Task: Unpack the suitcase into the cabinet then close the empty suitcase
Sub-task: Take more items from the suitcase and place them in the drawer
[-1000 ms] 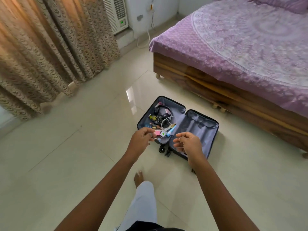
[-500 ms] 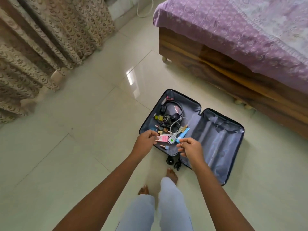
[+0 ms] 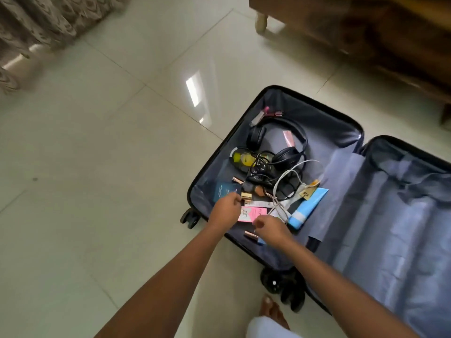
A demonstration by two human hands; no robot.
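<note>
A black suitcase [image 3: 314, 101] lies open on the tiled floor. Its left half holds black headphones [image 3: 285, 157], a white cable [image 3: 288, 174], a blue tube [image 3: 307, 208], a pink box [image 3: 249, 214], a dark blue box [image 3: 224, 190], a gold-capped tube [image 3: 246, 196] and other small cosmetics. The right half [image 3: 402, 228] shows only grey lining. My left hand [image 3: 225, 211] hovers over the near corner, fingertips loosely curled beside the gold-capped tube. Just over the pink box, my right hand [image 3: 271, 228] is loosely curled, with nothing visible in it. The cabinet is out of view.
A wooden bed frame [image 3: 366, 32] runs along the top right, close behind the suitcase. A patterned curtain [image 3: 36, 20] hangs at the top left. My bare foot [image 3: 271, 308] stands by the suitcase wheels [image 3: 280, 284]. Pale floor tiles spread to the left.
The view has dropped and closed in on the suitcase. Both hands have lowered from above its near edge down into the left half, among the small items.
</note>
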